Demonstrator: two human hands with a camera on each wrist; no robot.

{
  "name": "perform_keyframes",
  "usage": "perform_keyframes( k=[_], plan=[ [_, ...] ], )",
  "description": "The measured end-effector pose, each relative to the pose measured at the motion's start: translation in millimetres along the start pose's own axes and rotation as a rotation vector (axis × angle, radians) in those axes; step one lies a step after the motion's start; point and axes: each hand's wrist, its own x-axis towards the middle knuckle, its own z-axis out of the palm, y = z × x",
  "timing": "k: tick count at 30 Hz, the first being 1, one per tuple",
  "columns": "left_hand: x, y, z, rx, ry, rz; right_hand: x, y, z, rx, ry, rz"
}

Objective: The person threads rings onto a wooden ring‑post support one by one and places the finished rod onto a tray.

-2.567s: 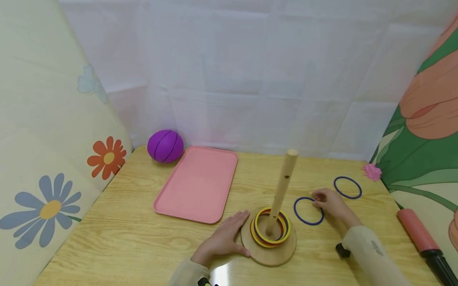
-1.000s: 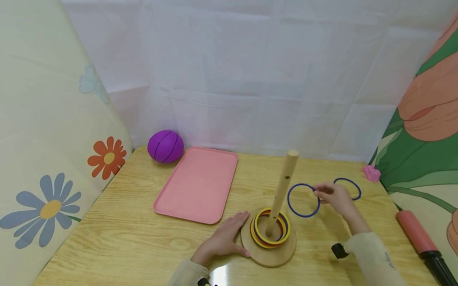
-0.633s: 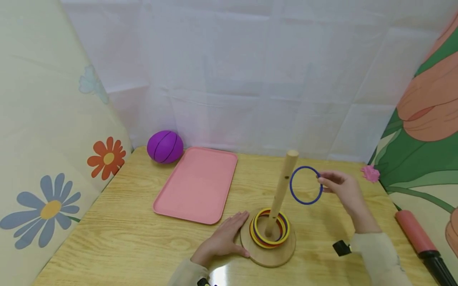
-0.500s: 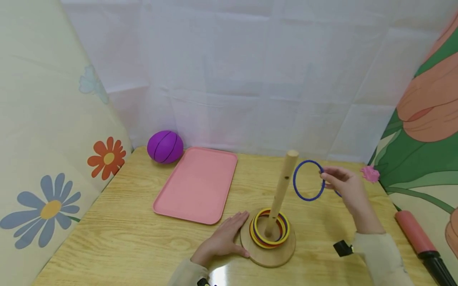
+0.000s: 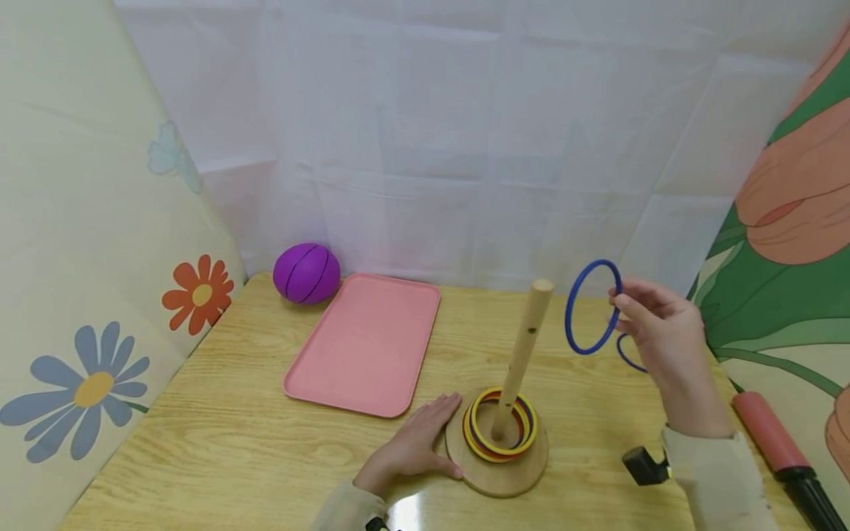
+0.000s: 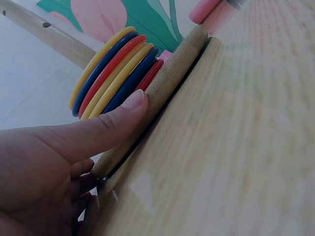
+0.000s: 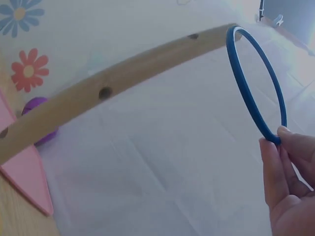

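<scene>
A wooden peg rises from a round wooden base on the table, with several yellow, red and blue rings stacked at its foot. My right hand pinches a blue ring in the air, right of the peg's top; the same ring shows near the peg tip in the right wrist view. My left hand rests flat against the base's left edge, its thumb pressing the base rim. Another blue ring lies on the table, partly hidden behind my right hand.
A pink tray lies left of the peg, with a purple ball behind it by the white curtain. A red and black pump lies at the table's right edge. Flowered panels wall both sides.
My right hand picked the blue ring off the table and lifted it up and to the right, to the height of the peg's top. The left hand has stayed on the base.
</scene>
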Motion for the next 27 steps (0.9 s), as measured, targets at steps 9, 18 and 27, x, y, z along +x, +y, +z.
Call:
perform_keyframes(
  k=[9, 18, 27],
  plan=[
    [1.1, -2.5, 1.5, 0.012, 0.002, 0.004, -5.3, -17.0, 26.7, 0.024, -0.064, -0.029],
    [1.8, -4.7, 2.9, 0.030, 0.003, 0.001, -3.7, -19.1, 40.7, -0.027, -0.108, 0.043],
    [-0.2, -2.1, 1.4, 0.009, 0.006, 0.002, -8.8, -10.3, 40.6, -0.199, -0.093, 0.162]
  ],
)
